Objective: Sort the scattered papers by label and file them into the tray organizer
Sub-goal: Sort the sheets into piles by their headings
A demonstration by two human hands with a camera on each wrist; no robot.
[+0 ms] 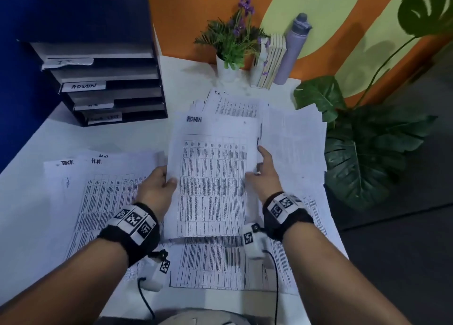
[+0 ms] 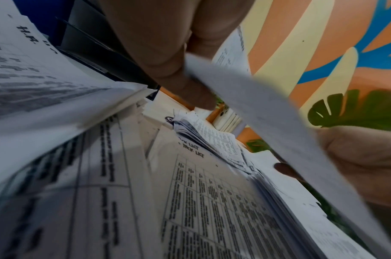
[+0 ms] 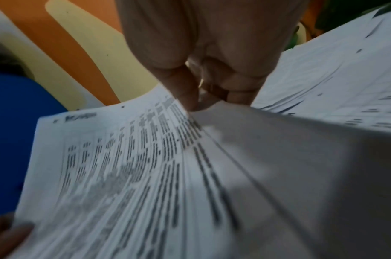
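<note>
ADMIN sheet (image 1: 212, 175): lifted above bench (image 1: 31, 202), left hand (image 1: 159, 185) pinching left edge, right hand (image 1: 263, 175) pinching right edge. Step in hand, judged: sorting, label read, sheet awaiting filing. Tray organizer (image 1: 107, 79): far left on bench, ADMIN slot (image 1: 84, 86) second from top. Next move: carry sheet left, keep flat, slide into that slot. Scattered papers (image 1: 294, 138) remain on bench.

The white bench (image 1: 36, 138) carries scattered papers (image 1: 107, 197) across its middle, a black tray organizer (image 1: 107, 79) at the far left, and a potted plant (image 1: 228, 65), books (image 1: 272, 62) and bottle (image 1: 291, 50) along the back
</note>
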